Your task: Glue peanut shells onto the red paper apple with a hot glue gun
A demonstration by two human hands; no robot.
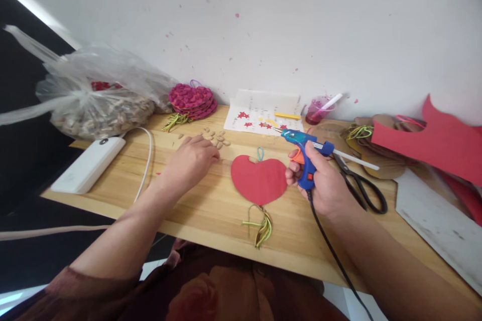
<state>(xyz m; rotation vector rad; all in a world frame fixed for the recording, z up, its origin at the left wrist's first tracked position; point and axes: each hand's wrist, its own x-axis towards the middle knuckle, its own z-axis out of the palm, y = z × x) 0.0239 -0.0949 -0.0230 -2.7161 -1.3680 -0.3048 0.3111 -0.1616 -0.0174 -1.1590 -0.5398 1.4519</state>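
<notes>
My right hand (324,183) is closed around a blue glue gun (304,153) with an orange trigger, its nozzle pointing left above a red paper heart (259,179). The heart lies flat on the wooden table (188,210), with a teal loop at its top and a yellow-green tassel (262,224) at its bottom. My left hand (194,158) rests palm down left of the heart, its fingers curled and reaching into several small tan seeds (216,139). Whether it holds a seed is hidden.
A plastic bag of seeds (100,98) and a white power bank (88,164) with its cable lie at the left. Finished pink hearts (193,100), a sheet with red stars (263,113), a pink cup (318,109), black scissors (361,185), cardboard and red paper (440,140) lie at the back and right.
</notes>
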